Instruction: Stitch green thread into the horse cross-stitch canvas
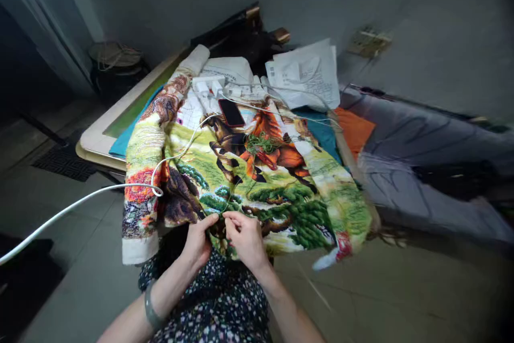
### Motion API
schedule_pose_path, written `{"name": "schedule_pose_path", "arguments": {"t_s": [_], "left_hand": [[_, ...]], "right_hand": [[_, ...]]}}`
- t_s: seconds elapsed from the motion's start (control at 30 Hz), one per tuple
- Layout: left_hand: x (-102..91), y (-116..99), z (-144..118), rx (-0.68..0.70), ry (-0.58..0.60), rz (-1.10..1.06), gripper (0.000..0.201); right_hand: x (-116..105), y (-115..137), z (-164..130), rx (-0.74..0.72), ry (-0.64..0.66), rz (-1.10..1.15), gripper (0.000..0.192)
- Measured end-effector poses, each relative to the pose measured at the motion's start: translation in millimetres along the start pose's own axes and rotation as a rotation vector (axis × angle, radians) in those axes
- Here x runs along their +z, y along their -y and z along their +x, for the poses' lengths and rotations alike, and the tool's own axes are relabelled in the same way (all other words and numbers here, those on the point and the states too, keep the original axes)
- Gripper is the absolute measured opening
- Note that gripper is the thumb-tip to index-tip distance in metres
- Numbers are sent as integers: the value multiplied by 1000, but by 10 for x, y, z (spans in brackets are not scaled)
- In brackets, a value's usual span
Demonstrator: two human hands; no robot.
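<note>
A large cross-stitch cloth (193,142) with horses, pine branches and grass is spread over the table, hanging over its front edge toward my lap. My left hand (199,238) grips the cloth's near edge, thumb on top and fingers out of sight underneath. Close beside it, my right hand (246,238) has thumb and forefinger pinched together just above the cloth. Whatever is in that pinch is too small to make out. A faint thread runs over the cloth near these fingertips. A tangle of green thread (263,143) lies on the orange horse.
The cloth's sides are rolled, with a left roll (140,188) and a right roll (341,193). A phone (232,113), a white power strip (209,85) and a white cable (80,206) lie across the work. Papers (307,75) and a dark bag (236,38) sit behind.
</note>
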State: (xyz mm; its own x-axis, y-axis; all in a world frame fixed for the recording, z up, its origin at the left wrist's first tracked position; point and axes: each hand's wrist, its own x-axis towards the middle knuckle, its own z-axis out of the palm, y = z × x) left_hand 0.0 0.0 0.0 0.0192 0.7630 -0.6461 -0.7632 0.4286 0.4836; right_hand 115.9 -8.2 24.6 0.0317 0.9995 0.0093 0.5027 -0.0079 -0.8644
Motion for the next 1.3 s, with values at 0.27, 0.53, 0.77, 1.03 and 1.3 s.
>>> {"name": "schedule_pose_path", "arguments": {"t_s": [0.27,0.53,0.77,1.03,1.3], "left_hand": [[8,8,20,22,5,-46,21],[-11,22,42,9,13,-46,21],[-7,17,43,-9,9,-44,20],[81,-11,23,33,-4,-20,25],[114,-24,60,63,-86,-22,24]], "right_hand": [[-1,13,8,-65,-22,-54,28],[-21,66,26,-132,-27,-117,28],[4,113,49,-111,-57,-197,25],[165,107,-23,209,-11,233,17],[240,19,-61,192,-106,356,14]]}}
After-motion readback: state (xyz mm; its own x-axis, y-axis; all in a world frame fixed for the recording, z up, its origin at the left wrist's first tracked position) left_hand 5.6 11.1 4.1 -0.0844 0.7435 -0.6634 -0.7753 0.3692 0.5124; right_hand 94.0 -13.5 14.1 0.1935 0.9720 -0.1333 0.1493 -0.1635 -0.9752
